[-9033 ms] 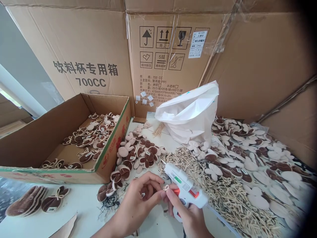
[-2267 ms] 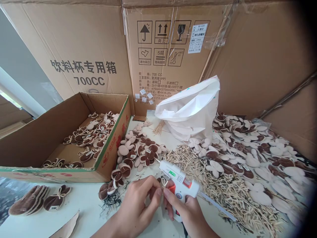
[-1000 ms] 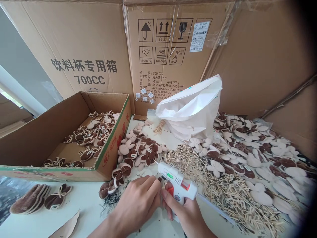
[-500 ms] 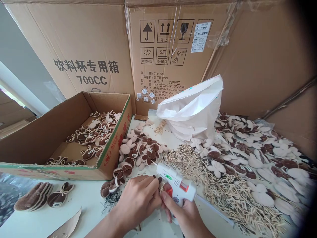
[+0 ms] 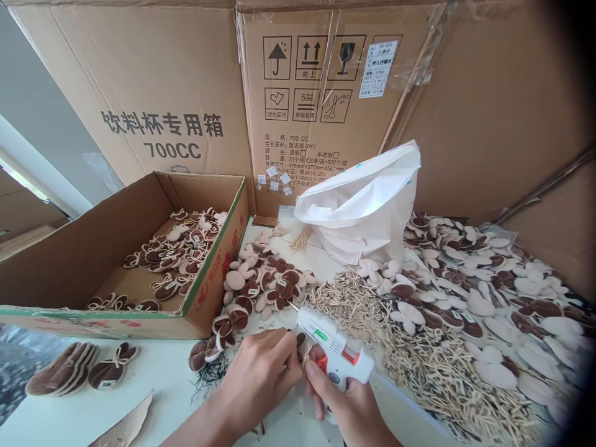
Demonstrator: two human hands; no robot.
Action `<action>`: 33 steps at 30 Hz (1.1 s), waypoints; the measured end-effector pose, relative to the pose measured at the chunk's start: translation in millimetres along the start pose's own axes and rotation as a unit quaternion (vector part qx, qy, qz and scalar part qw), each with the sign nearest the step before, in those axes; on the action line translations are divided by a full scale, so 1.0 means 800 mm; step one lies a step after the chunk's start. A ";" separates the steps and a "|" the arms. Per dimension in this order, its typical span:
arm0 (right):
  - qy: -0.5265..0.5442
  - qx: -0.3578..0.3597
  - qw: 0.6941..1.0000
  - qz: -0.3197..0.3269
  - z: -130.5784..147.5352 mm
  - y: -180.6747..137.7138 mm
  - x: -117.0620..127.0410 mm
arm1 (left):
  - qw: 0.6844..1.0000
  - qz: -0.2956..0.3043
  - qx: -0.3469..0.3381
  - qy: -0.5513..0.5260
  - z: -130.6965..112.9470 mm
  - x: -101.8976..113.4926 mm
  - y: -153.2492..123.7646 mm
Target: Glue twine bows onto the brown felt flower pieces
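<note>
My right hand (image 5: 347, 391) is wrapped round the handle of a white hot glue gun (image 5: 328, 338) with an orange trigger; its nozzle points up and to the left. My left hand (image 5: 265, 372) is closed beside it, back of the hand up. From behind its fingers peeks the dark edge of a brown plush piece (image 5: 301, 339), mostly hidden. A bit of beige cord (image 5: 306, 355) shows between the two hands, by the right thumb. Just past the nozzle lies a pile of brown and pale plush pieces (image 5: 284, 282), some with small white labels.
To the left stands an open carton (image 5: 216, 273) with finished-looking bow-tied pieces inside. Stacked brown plush soles (image 5: 65, 369) and one bow-tied piece (image 5: 112, 366) lie before it. Beige cord bows (image 5: 433, 366), plush cutouts (image 5: 484, 304) and a white bag (image 5: 363, 211) occupy the right.
The glue gun and my right hand have shifted slightly right and down. My left hand has turned a little, staying closed in nearly the same place.
</note>
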State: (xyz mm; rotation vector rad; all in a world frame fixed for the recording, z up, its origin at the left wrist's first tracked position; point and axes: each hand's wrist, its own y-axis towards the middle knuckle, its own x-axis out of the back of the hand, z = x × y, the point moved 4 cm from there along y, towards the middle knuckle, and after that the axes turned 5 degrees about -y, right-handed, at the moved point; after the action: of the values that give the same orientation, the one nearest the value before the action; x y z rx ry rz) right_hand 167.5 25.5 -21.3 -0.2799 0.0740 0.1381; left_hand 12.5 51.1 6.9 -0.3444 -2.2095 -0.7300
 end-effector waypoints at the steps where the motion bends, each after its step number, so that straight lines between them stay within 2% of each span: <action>1: -0.006 0.002 1.000 -0.001 0.001 -0.002 0.000 | 1.000 0.000 0.014 -0.008 0.004 0.003 0.001; 6: 0.007 0.012 1.000 -0.019 0.007 -0.006 0.000 | 0.994 -0.009 0.088 -0.071 0.021 0.022 0.006; 13: 0.028 0.007 0.999 -0.022 0.012 0.002 0.005 | 0.994 0.022 0.029 -0.102 -0.009 0.015 0.002; 17: 0.012 0.002 1.000 -0.006 0.009 0.001 0.004 | 0.994 0.000 0.026 -0.107 -0.008 0.012 -0.001; 22: 0.021 -0.003 1.000 -0.006 0.006 0.001 0.003 | 0.992 0.025 -0.020 -0.123 -0.007 0.010 0.001; 27: 0.033 -0.009 0.999 -0.008 0.007 0.002 0.002 | 0.993 0.053 -0.011 -0.108 -0.006 0.006 -0.001; 33: -0.007 0.012 1.000 -0.003 0.009 0.003 0.002 | 0.992 0.110 0.013 -0.064 -0.004 -0.003 -0.001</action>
State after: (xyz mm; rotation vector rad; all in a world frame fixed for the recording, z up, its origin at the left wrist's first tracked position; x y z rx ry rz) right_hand 168.9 30.0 -15.3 -0.2550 0.0606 0.1332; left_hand 15.5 48.6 6.9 -0.6265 -2.2517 -0.5720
